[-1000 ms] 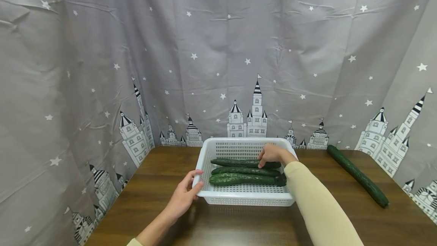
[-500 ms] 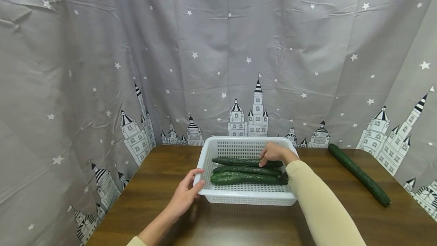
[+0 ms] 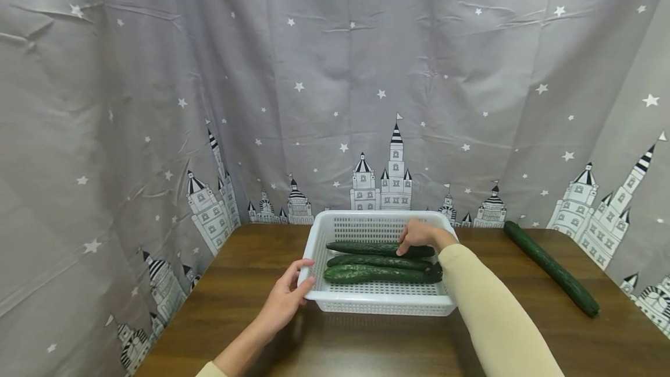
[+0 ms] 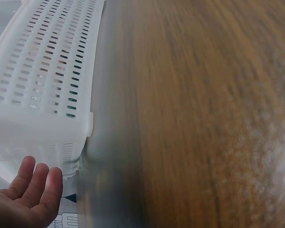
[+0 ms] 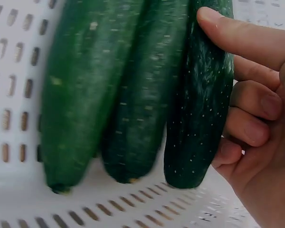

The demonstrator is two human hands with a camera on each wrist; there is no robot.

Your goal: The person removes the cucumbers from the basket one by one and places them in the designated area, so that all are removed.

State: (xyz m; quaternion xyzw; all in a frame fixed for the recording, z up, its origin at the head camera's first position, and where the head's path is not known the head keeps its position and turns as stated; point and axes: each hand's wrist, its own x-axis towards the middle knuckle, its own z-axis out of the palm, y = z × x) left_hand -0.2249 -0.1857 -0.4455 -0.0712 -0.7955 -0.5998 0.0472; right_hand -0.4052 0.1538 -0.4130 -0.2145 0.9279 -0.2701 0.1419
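A white plastic basket (image 3: 384,310) with slotted walls stands on the table, three dark green cucumbers lying side by side in it. At its left end my left hand (image 3: 284,295) holds the rim, thumb and forefinger over the edge; in the left wrist view the other fingers (image 4: 51,190) are against the outside of that end wall. My right hand (image 3: 419,236) reaches into the basket and grips the rearmost cucumber (image 5: 194,137) near its right end, thumb on one side and fingers on the other. The middle cucumber (image 5: 142,104) and the lighter front cucumber (image 5: 88,95) lie beside it.
Another cucumber (image 3: 552,269) lies slanted on the brown wooden table (image 3: 235,272), right of the basket. Behind the table hangs a grey curtain (image 3: 324,103) printed with stars and castles, close to the basket's back rim.
The view has shifted very slightly. Both hands keep their places on the basket and the rearmost cucumber, and the cucumbers lie as before.
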